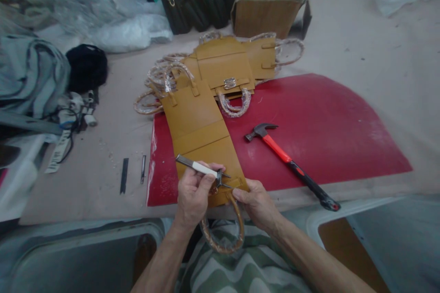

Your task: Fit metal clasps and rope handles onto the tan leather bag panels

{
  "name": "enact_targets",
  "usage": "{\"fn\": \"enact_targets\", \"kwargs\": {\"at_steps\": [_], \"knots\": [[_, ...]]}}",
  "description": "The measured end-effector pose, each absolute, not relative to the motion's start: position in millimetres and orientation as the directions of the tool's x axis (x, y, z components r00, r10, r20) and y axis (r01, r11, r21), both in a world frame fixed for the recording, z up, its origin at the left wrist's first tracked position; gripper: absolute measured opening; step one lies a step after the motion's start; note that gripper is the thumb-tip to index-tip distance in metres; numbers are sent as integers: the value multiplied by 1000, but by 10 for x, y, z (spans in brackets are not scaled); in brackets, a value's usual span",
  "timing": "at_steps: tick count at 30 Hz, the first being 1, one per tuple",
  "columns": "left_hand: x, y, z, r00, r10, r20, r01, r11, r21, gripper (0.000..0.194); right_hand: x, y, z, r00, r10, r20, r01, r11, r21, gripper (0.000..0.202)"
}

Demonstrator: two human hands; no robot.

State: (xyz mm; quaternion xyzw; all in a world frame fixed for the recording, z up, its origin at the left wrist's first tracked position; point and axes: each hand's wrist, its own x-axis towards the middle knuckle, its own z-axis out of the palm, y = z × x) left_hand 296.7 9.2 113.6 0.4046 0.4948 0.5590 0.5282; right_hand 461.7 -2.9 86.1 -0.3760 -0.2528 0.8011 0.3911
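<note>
A mustard leather bag panel [195, 123] lies lengthwise over the red mat, its near end at the table edge. My left hand [194, 192] is closed around a white-and-metal two-pronged tool [204, 169], whose prongs point right over the panel's near end. My right hand [256, 201] pinches the panel's near right corner between thumb and fingers. A plastic-wrapped handle [223, 249] hangs from that end, between my forearms. What lies under my left fingers is partly hidden.
A claw hammer [278, 149] rests on the red mat [323, 128]. More mustard panels [225, 66] with wrapped handles are piled beyond. A cardboard box [268, 9] and dark bags [195, 4] stand at the back. Two small metal pieces [124, 176] lie left; a black bundle [87, 67] sits farther left.
</note>
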Motion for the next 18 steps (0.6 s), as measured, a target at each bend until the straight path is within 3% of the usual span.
{"fn": "enact_targets", "kwargs": {"at_steps": [7,18], "knots": [[2969,69,1134,-121,991,-50,-95,39,995,19,4595,-15,870,-393,817,-422,-417,-567,-711,38],[2994,29,1132,-124,992,33,-85,-44,995,17,4590,-2,916,-398,822,-408,-384,-553,-739,40]]}}
